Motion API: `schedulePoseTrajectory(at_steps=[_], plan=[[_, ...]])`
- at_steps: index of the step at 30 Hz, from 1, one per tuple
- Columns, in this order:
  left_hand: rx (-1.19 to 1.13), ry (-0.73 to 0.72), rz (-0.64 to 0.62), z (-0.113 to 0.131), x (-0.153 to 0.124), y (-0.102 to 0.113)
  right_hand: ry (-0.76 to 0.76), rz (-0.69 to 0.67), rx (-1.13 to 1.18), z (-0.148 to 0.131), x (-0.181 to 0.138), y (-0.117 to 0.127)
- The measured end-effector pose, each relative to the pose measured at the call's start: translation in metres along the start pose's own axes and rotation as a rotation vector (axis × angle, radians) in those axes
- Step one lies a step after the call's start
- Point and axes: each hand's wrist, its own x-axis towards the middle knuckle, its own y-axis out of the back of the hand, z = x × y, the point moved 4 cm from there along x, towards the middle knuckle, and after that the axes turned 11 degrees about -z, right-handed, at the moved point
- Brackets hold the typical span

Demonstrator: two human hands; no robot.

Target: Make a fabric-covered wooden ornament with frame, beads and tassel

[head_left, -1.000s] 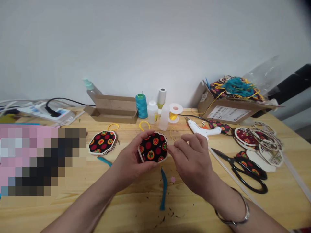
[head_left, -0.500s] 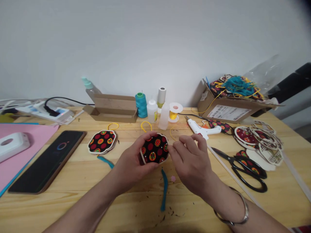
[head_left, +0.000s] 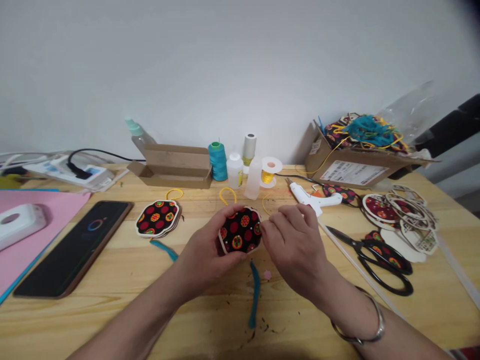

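My left hand (head_left: pixel 208 245) grips a scalloped ornament (head_left: pixel 240 231) by its left side, thumb at the bottom and fingers at the top. Black cloth with red and orange flowers covers its face, inside a pale rim. A yellow cord loop (head_left: pixel 227 195) rises above it, and a teal tassel (head_left: pixel 254 295) hangs below. My right hand (head_left: pixel 294 245) is closed, its fingertips pinched at the ornament's right edge; anything between them is hidden. A similar ornament (head_left: pixel 157 218) with its own yellow loop and teal tassel lies to the left on the wooden table.
Left lie a phone (head_left: pixel 75 250) and a power strip (head_left: pixel 82 172). At the back stand a cardboard box (head_left: pixel 176 170), teal thread (head_left: pixel 218 162), bottles (head_left: pixel 235 172) and a yellow cord spool (head_left: pixel 271 172). Right are a glue gun (head_left: pixel 313 199), scissors (head_left: pixel 369 255), wooden frames (head_left: pixel 418 225) and a filled carton (head_left: pixel 352 167).
Both hands and the ornament stay almost in place, with a very slight shift to the right. The grip of both hands looks the same.
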Motion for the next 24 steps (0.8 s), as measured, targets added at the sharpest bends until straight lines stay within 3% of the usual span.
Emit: schedulePoseTrajectory(at_steps=[10, 14, 24], plan=[[0.046, 0.014, 0.032, 0.001, 0.000, 0.002, -0.070, 0.044, 0.080, 0.010, -0.003, -0.002], [0.034, 0.005, 0.029, 0.000, 0.001, 0.002, -0.011, 0.016, 0.123, 0.007, -0.004, -0.001], [0.040, 0.010, 0.015, 0.001, 0.001, -0.002, 0.076, 0.015, -0.038, -0.006, -0.001, 0.004]])
